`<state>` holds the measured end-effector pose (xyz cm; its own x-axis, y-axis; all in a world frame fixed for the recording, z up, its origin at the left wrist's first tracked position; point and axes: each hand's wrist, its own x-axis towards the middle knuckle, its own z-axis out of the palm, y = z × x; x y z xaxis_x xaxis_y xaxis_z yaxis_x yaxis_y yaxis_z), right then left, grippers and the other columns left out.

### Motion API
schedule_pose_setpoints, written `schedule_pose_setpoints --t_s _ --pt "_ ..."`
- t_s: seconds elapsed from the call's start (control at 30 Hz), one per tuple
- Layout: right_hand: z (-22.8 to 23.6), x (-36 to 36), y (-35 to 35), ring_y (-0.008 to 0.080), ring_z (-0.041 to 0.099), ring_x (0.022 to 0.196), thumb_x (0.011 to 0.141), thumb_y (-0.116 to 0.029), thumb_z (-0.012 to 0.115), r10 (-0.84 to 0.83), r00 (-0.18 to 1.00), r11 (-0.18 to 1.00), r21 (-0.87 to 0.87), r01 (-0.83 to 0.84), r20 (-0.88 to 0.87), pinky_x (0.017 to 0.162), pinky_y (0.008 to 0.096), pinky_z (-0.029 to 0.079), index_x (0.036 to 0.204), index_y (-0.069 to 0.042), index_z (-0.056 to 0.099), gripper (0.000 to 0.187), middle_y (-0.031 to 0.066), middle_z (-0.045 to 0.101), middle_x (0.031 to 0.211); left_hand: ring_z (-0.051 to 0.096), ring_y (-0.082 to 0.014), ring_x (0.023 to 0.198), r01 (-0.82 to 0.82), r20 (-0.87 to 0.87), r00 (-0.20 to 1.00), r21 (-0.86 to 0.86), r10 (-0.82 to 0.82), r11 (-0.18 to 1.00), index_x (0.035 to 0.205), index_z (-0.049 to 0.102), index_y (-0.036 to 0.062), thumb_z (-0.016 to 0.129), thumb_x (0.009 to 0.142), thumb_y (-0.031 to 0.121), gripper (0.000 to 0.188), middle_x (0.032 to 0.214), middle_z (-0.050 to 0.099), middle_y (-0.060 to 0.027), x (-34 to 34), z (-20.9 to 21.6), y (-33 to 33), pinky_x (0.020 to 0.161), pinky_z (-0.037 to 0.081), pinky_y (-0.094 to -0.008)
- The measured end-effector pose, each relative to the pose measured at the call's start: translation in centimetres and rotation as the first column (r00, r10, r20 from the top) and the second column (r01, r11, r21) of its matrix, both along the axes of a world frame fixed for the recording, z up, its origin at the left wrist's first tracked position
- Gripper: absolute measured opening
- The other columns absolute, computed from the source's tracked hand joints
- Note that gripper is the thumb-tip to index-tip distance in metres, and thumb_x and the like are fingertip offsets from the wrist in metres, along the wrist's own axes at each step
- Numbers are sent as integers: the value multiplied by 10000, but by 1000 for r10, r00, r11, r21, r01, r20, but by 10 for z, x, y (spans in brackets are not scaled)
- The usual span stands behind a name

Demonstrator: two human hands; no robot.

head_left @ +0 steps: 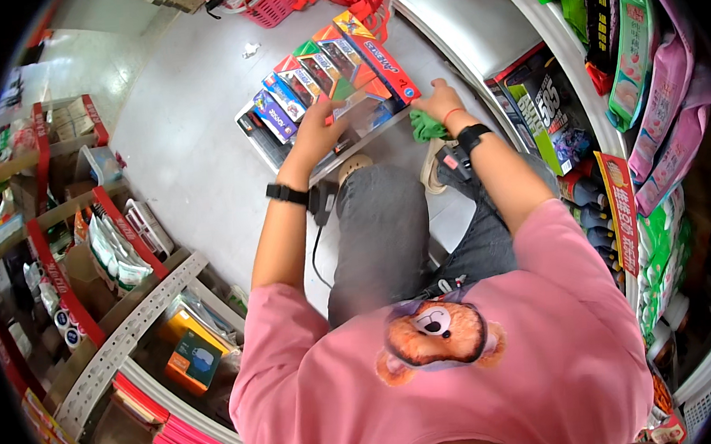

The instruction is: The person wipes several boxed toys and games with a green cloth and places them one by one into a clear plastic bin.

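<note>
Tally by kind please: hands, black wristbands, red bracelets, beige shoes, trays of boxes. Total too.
Hands: 2
Black wristbands: 2
Red bracelet: 1
Beige shoes: 2
Tray of boxes: 1
Total: 8

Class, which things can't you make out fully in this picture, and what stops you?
All in the head view:
Pink basket: cut off by the upper edge.
Left shoe: partly hidden by the trouser leg and tray.
Green bundle beside the right hand: too small and crumpled to identify.
</note>
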<state>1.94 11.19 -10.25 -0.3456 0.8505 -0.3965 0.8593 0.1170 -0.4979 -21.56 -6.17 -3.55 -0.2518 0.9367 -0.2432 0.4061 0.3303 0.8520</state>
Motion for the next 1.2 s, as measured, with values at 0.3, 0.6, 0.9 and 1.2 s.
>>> schedule_pose_setpoints --t_s 0.3,0.6,0.9,1.2 --pt "-19 -45 -7 377 613 994 727 -381 721 47 998 990 -136 -41 38 851 440 498 1161 -42 507 591 215 627 1079 545 -227 1129 -190 147 964 -199 221 961 1232 554 29 602 870 80 370 1203 588 -96 -4 16 -60 948 440 -339" --pt "33 -29 -6 399 626 884 758 -332 687 -15 998 994 105 22 -62 775 460 488 1024 -12 550 438 226 658 933 546 -218 1117 -170 146 971 -134 189 976 1232 552 21 606 866 94 377 1193 586 -101 -14 12 -46 922 458 -317" --pt "158 48 -24 229 629 895 794 -264 702 -32 786 995 58 86 -618 798 342 483 1083 -10 598 399 119 654 973 580 -221 1085 -334 328 893 21 309 942 1353 351 -114 616 835 95 619 1284 520 -218 26 94 -72 904 479 -321" --pt "225 97 -117 194 645 824 906 -290 586 -586 288 646 -651 -399 -757 718 330 542 1143 -24 559 357 107 641 1011 510 -201 1184 -323 623 752 65 215 944 1388 351 13 636 893 308 643 1313 505 -129 92 193 -123 988 426 -363"
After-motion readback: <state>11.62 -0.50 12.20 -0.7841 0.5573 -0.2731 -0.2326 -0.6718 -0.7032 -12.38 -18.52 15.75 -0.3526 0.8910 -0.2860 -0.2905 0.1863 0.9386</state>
